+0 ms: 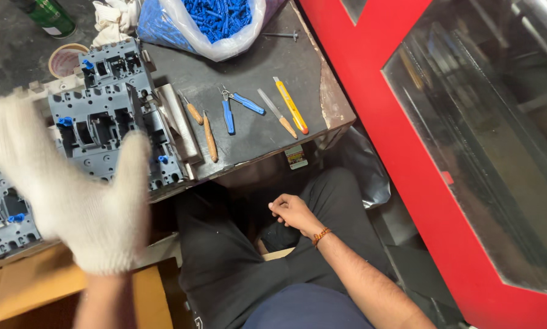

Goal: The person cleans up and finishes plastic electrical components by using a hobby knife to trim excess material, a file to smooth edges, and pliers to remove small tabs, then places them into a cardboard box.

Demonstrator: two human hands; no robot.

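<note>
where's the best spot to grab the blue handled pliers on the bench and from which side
Probably by the two blue handles of the pliers, coming from above. They lie flat on the dark bench, handles splayed apart with bare space around them; the small metal jaws at the far end give little to hold.

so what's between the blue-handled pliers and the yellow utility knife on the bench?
In the head view, one tool: a metal blade with a wooden handle lies between the blue-handled pliers and the yellow utility knife, apart from both.

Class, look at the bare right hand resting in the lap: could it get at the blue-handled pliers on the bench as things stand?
Probably yes: the right hand is empty, and the blue-handled pliers lie uncovered near the bench front edge.
</note>
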